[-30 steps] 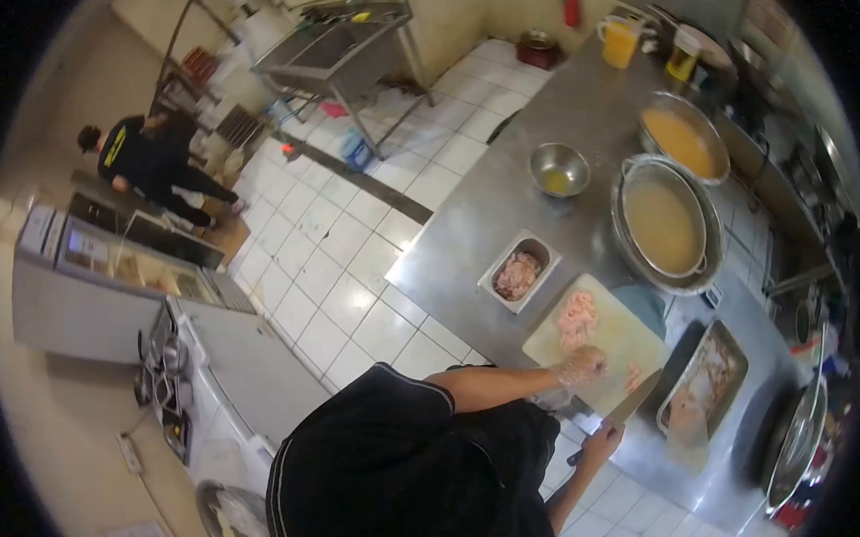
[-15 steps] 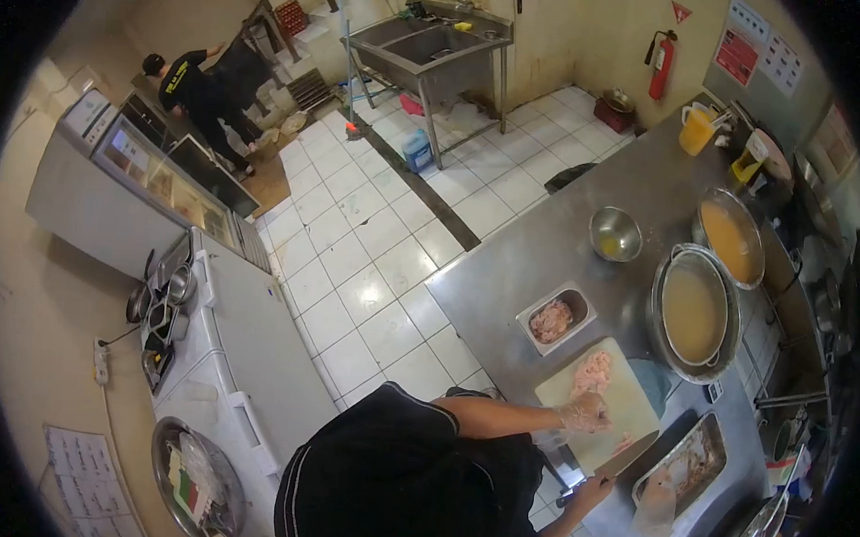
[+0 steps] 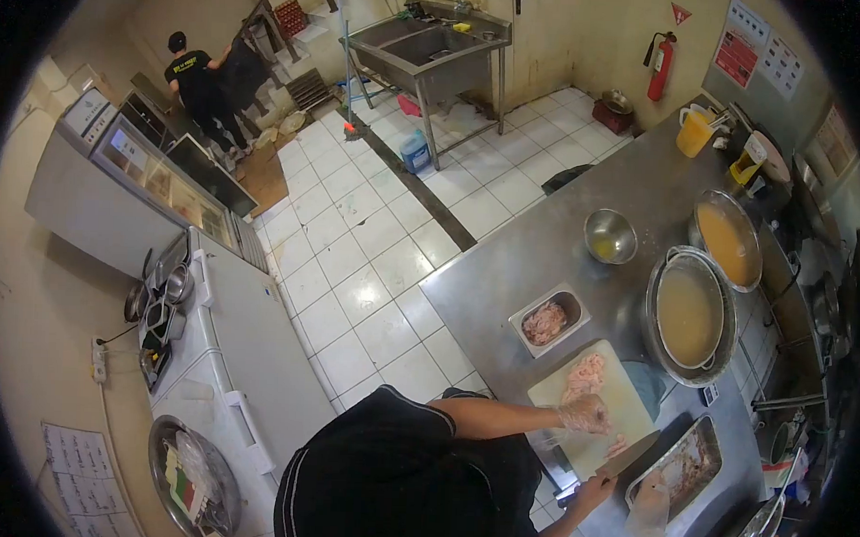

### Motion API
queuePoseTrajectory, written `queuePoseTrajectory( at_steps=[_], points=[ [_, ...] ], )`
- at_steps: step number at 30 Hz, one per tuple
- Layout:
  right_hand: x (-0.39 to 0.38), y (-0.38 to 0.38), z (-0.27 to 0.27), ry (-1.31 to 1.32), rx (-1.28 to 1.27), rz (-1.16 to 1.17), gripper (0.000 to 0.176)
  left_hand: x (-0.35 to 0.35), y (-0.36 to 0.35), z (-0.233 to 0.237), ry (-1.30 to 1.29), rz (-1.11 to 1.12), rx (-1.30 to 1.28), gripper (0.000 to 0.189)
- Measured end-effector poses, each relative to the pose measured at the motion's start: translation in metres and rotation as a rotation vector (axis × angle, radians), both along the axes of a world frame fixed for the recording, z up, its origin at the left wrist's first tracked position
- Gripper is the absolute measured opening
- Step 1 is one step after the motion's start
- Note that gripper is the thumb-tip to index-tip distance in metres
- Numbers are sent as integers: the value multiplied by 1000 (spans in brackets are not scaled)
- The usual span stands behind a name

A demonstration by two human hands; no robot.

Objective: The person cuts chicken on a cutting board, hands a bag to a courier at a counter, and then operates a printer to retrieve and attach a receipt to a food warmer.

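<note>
Fingers of the gloved left hand [image 3: 586, 413] curled in, can't tell whether they close on anything; right hand [image 3: 591, 494] clamped round the handle of a knife [image 3: 634, 460], blade angled up and right off the board's lower edge. Left to right: metal tub [image 3: 573, 305] with darker pink meat chunks [image 3: 545, 324]; pale pink meat [image 3: 585, 371], soft, loosely heaped, glossy, on the upper half of a white cutting board [image 3: 631, 403]; small pink pieces [image 3: 616, 445] lower on the board, beside the blade; metal tray [image 3: 713, 447] with brownish residue. Left hand hides the heap's near end. Knife handle mostly covered by the fingers; small pieces blurry. Clear plastic [image 3: 647, 516] overlaps the tray's near corner. Versus half a second ago: background co-worker [image 3: 201, 95] stands more upright; both hands about unchanged.
</note>
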State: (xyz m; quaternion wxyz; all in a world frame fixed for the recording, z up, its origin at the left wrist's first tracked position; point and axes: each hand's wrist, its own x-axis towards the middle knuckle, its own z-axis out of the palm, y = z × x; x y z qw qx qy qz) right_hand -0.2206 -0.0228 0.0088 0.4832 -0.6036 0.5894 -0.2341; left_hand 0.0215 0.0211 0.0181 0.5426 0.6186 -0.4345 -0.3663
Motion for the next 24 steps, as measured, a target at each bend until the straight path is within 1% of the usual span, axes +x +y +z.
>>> queuePoseTrajectory(
  at_steps=[3,6,7,8,9,10,11,12,13,15,16,17,18,19,21,24],
  points=[
    [-4,-3,-6,50,29,-69,25,6,6,36,114,-77,229,26],
    [-4,-1,6,112,175,-83,30,0,2,12,29,-24,57,24],
    [-1,-2,-3,63,40,-26,29,-1,-5,-2,-16,-1,-24,24],
    [-2,-4,-23,23,-95,16,28,-4,-15,-23,-54,6,-106,25],
    [-19,1,-30,4,-229,33,27,-4,-26,-57,-151,-66,-54,26],
    [-5,16,7,-33,-240,67,28,-7,-27,-50,-142,28,-166,45],
    [-15,18,-13,0,-286,28,29,-8,-23,-50,-376,167,-98,46],
    [-8,26,15,-65,-142,15,30,0,-23,-63,324,-117,-234,33],
    [23,38,76,-35,6,-121,32,3,-28,-82,1042,-389,-284,24],
    [-6,26,0,47,-311,-90,28,6,-28,-36,803,-333,-136,23],
    [-3,29,7,26,-206,-143,23,10,-21,8,523,-231,5,23],
    [5,32,35,120,-237,-150,21,11,-21,22,379,-181,104,24],
    [6,32,40,72,-95,-212,21,11,-24,26,219,-114,187,25],
    [4,31,42,108,-88,-213,22,10,-28,18,272,-116,218,24],
    [8,37,47,120,-176,-247,24,12,-28,13,375,-78,280,22],
    [6,38,39,69,-100,-276,25,9,-31,19,365,-68,334,20]
  ],
)
